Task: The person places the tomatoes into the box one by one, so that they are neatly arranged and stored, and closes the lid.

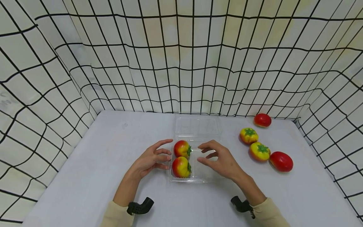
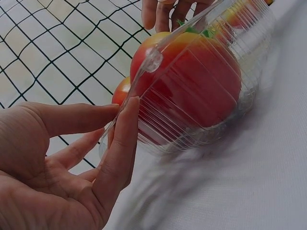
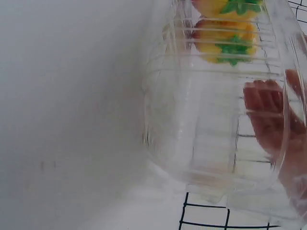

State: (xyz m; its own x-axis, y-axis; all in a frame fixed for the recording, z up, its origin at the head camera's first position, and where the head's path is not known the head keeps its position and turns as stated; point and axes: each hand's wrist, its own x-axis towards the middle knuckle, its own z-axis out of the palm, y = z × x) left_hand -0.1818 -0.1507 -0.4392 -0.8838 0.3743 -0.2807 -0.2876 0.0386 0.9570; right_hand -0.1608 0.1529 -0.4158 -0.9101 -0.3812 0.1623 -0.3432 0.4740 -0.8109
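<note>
A clear plastic box (image 1: 202, 172) lies with its lid (image 1: 197, 126) folded back behind it. Along its left side sit two red-and-yellow fruits with green leafy tops, the rear one (image 1: 180, 148) and the front one (image 1: 179, 167). My left hand (image 1: 148, 161) is at the box's left edge; in the left wrist view its fingertips (image 2: 129, 117) pinch the thin plastic rim beside a fruit (image 2: 187, 86). Over the right half of the box hovers my right hand (image 1: 222, 159), fingers loosely curved, thumb apart from them and nothing between.
Right of the box lie two similar fruits, one farther back (image 1: 249, 136) and one nearer (image 1: 259, 151). Two redder ones lie beyond, at the back (image 1: 262, 120) and far right (image 1: 281, 161). Black netting (image 1: 193, 69) over pale walls encloses the white table (image 1: 127, 132).
</note>
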